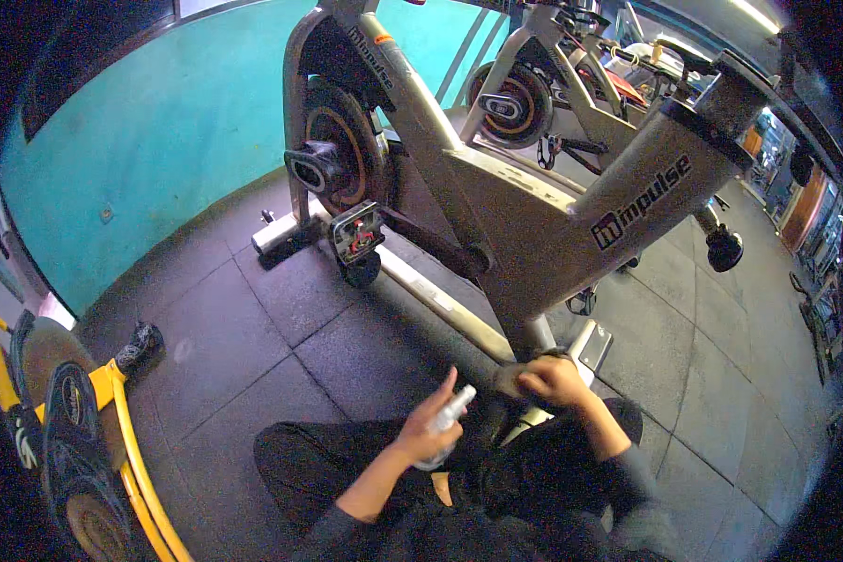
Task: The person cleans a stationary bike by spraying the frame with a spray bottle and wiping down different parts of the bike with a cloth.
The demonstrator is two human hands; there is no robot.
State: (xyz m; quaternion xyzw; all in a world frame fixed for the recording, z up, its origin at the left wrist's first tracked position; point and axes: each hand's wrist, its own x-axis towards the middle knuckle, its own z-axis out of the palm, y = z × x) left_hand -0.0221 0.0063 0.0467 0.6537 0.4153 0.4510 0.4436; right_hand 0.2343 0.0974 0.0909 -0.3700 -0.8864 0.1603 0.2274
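Observation:
A clear spray bottle (452,414) with a pale nozzle is gripped in my left hand (428,430), in front of my crossed legs. My right hand (556,381) is closed around a dark, blurred cloth-like item (516,379), by the lower rear frame of a grey Impulse exercise bike (527,239). Behind my right hand lies the bike's rear foot bar (593,345). The pale base rail (442,302) runs from there to the front foot bar (277,235). A pedal (357,232) and the flywheel (337,147) are on the near side.
More exercise bikes (513,105) stand behind this one. At the left are a yellow metal frame (133,449) and black weight plates (70,421). A teal wall (168,126) borders the dark tiled rubber floor (239,351). Other gym equipment (822,281) lines the far right.

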